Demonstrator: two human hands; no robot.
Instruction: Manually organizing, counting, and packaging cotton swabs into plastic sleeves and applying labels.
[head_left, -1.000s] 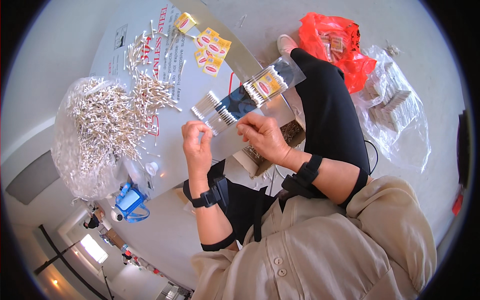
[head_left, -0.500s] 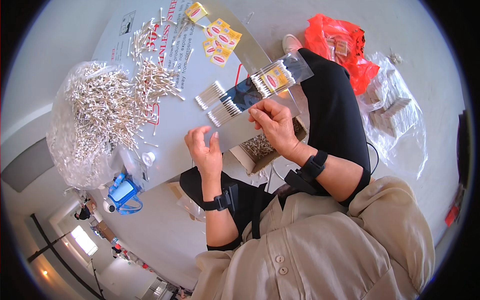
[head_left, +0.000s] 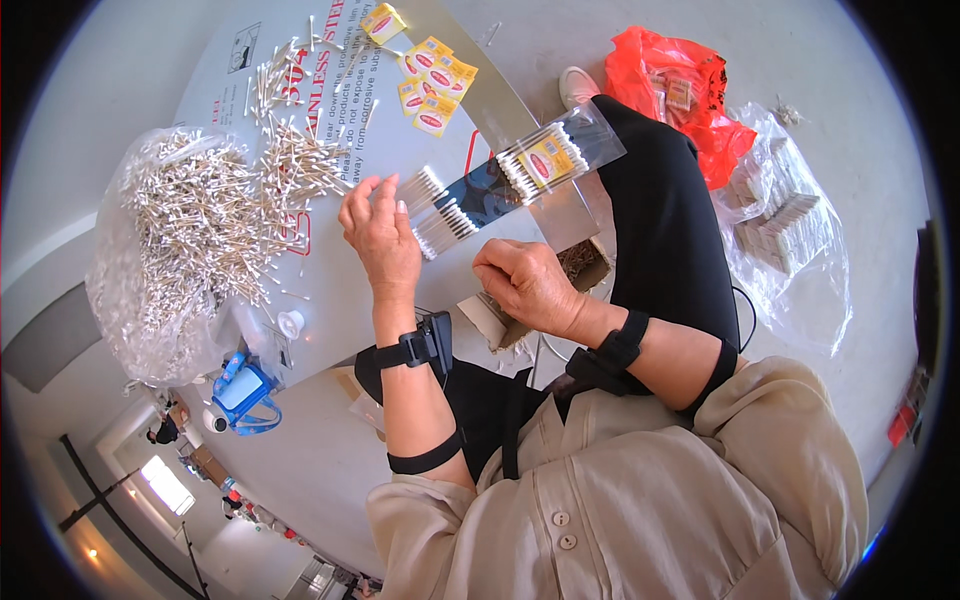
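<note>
My left hand (head_left: pixel 385 240) is over the table, fingers stretched out and apart, at the left end of two short rows of cotton swabs (head_left: pixel 455 221). Part of these rows is hidden behind its fingers. A dark strip (head_left: pixel 485 192) runs from the rows to a clear packet of cotton swabs with a yellow card (head_left: pixel 547 160) at the table's edge. Closer to me, my right hand (head_left: pixel 530 287) hovers near the table's edge with its fingers curled closed. Whatever it may hold is hidden.
Loose cotton swabs (head_left: pixel 300 160) lie beside a big clear bag of swabs (head_left: pixel 195 215) on the left. Yellow cards (head_left: pixel 438 75) are at the back. An open cardboard box (head_left: pixel 585 265) sits below the edge. Red (head_left: pixel 715 150) and clear (head_left: pixel 825 290) plastic bags lie right.
My left hand has moved up and left to the swab rows, its fingers straightening. My right hand has dropped slightly toward me, its fingers curling in further.
</note>
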